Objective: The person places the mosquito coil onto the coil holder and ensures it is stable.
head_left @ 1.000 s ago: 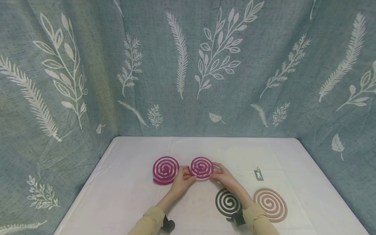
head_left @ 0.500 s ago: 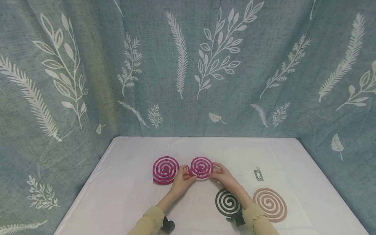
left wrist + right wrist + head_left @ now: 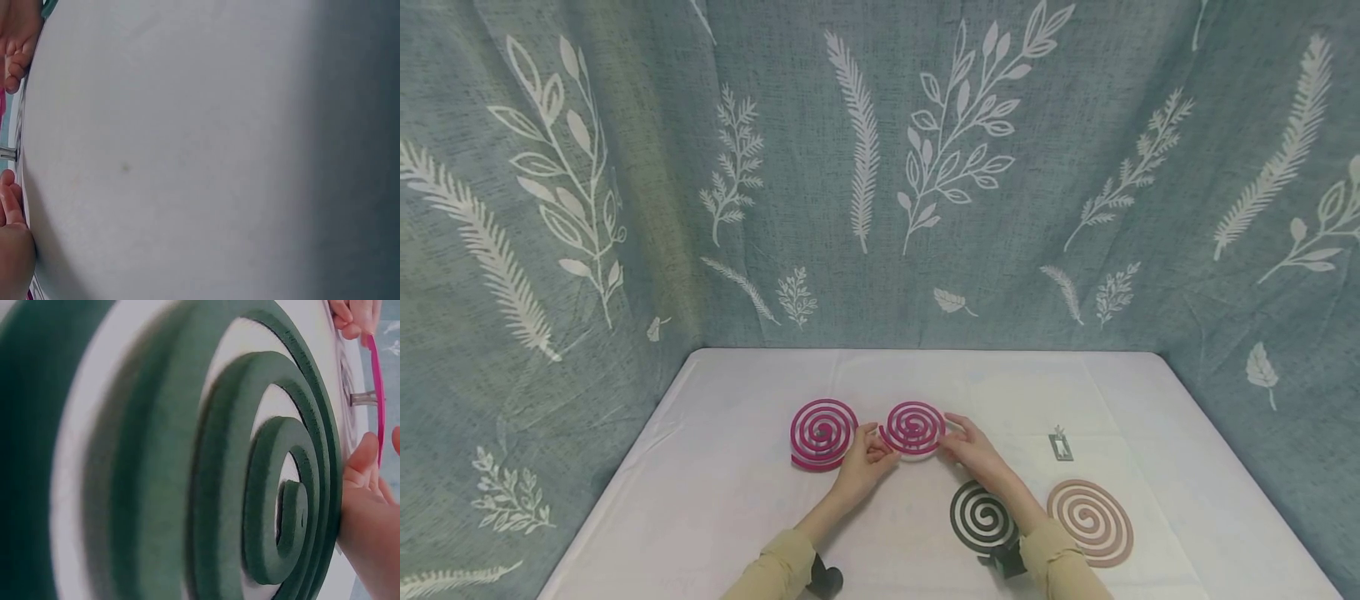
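Note:
A pink mosquito coil (image 3: 913, 403) rests flat on a thin metal stand (image 3: 362, 399), raised off the white table. My left hand (image 3: 859, 473) is at its left edge, fingers loosely bent; a small gap shows between fingertips and coil in the head view. At the right edge my right hand (image 3: 976, 457) has its thumb touching or almost touching the rim, and a finger stands off the coil in the right wrist view. Left of my left hand is another pink mosquito coil (image 3: 805, 410), partly covered by that hand.
A dark green mosquito coil (image 3: 957, 521) lies beneath my right wrist, with a tan coil (image 3: 1122, 533) to its right. Farther back lies a small flat metal stand (image 3: 1061, 447). The white table (image 3: 730, 467) ends at a patterned curtain (image 3: 880, 317).
The held pink coil has settled slightly flatter. My left fingertips have drawn a little away to the left, and my right fingers have shifted slightly up and outward.

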The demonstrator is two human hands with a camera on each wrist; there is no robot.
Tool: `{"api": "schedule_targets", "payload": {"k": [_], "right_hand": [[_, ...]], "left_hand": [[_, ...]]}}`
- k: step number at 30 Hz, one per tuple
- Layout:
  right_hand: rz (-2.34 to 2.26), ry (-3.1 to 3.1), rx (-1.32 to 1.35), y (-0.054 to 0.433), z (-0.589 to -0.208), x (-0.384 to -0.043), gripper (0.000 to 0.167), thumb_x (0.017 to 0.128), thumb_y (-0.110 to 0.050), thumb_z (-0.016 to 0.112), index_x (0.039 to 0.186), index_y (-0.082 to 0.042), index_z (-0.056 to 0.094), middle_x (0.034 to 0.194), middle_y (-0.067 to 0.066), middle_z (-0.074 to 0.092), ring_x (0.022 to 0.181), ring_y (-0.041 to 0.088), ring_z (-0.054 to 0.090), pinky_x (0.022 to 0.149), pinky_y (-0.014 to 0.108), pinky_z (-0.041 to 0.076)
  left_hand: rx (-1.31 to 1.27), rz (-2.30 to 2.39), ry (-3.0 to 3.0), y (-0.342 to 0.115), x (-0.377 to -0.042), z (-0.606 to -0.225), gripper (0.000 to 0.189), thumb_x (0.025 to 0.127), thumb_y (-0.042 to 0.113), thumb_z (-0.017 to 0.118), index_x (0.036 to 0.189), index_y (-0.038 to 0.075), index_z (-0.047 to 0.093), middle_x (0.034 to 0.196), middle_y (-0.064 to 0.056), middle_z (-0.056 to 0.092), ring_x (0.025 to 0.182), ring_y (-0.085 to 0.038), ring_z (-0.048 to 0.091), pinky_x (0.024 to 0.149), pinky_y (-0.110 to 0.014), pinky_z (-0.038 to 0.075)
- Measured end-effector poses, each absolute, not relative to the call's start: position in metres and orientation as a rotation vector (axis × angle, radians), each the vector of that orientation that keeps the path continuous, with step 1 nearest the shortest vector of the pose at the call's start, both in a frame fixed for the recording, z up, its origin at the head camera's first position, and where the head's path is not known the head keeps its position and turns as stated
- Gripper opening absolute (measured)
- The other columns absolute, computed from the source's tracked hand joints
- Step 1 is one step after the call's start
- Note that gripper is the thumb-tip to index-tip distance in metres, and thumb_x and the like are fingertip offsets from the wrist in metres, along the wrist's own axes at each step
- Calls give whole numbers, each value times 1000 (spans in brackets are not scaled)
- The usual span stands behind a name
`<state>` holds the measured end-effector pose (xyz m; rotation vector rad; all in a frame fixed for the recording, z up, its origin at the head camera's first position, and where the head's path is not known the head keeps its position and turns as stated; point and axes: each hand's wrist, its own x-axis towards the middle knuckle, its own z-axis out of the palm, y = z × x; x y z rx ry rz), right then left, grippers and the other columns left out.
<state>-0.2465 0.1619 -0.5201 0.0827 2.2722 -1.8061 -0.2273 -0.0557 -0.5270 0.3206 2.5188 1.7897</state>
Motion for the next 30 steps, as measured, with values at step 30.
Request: {"api": "schedule_targets", "payload": {"k": [30], "right_hand": [[-1515,2592,-86,161,-500,-226,59,92,-25,60,143,-6,36,93,9,64,78,15,59,68,28,49]], "left_hand": [[408,1643,2482,-63,-203,-508,54,87,18,67,126,-9,40,97,-15,61,88,-20,59,79,-27,50]]}}
